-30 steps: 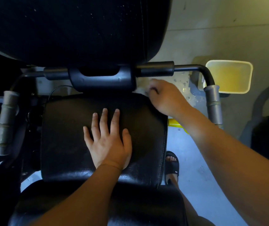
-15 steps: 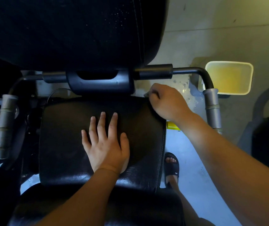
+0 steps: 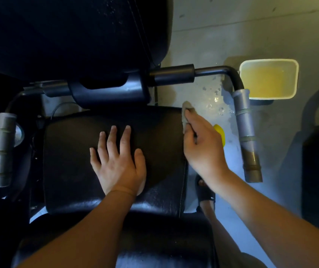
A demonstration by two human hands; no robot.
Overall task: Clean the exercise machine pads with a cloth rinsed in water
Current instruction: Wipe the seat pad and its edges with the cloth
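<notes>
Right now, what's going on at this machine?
A person is wiping the black pad of an exercise machine. The right hand grips a grey cloth against the pad's far right edge, near the corner. The left hand lies flat on the middle of the pad, fingers spread. A tub of yellowish water sits on the floor beyond, with splashes on the floor beside it.

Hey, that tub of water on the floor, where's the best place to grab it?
Probably by the rim of the tub, one hand on each short side, coming down from above. It is open-topped and holds liquid, so a level two-sided lift seems safest. Its near left corner is hidden behind the grey handle, so reach in from the right.
</notes>
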